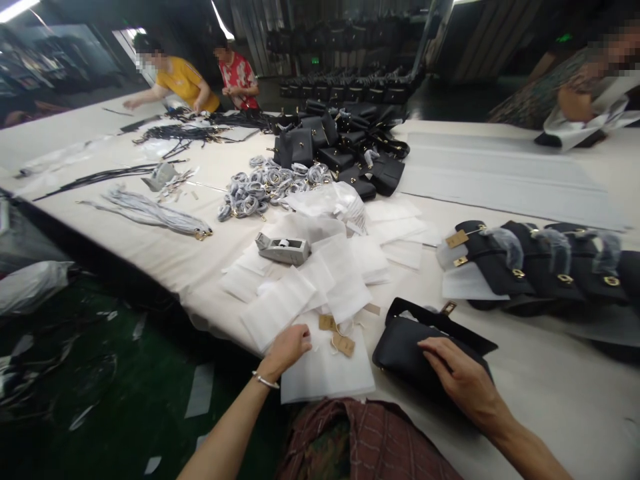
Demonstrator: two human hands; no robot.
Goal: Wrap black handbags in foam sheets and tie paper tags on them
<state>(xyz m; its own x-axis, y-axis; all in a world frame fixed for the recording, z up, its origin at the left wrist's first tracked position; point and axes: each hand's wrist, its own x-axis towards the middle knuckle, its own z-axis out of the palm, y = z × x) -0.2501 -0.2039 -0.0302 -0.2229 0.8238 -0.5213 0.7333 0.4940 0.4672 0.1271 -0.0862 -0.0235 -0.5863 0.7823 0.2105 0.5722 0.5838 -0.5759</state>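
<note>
A small black handbag (406, 343) lies on the white table near the front edge. My right hand (457, 377) rests on top of it, fingers curved and pressing on its side. My left hand (287, 348) reaches onto a pile of white foam sheets (325, 377), its fingers curled down on the top sheet's edge. Brown paper tags (336, 333) lie on the sheets between my hands. A bracelet sits on my left wrist.
A grey tape dispenser (283, 248) sits among more white sheets. A row of wrapped black bags (540, 263) lies at the right, a heap of black bags (345, 143) and coiled straps (270, 183) farther back. Other people (175, 80) work at the far side.
</note>
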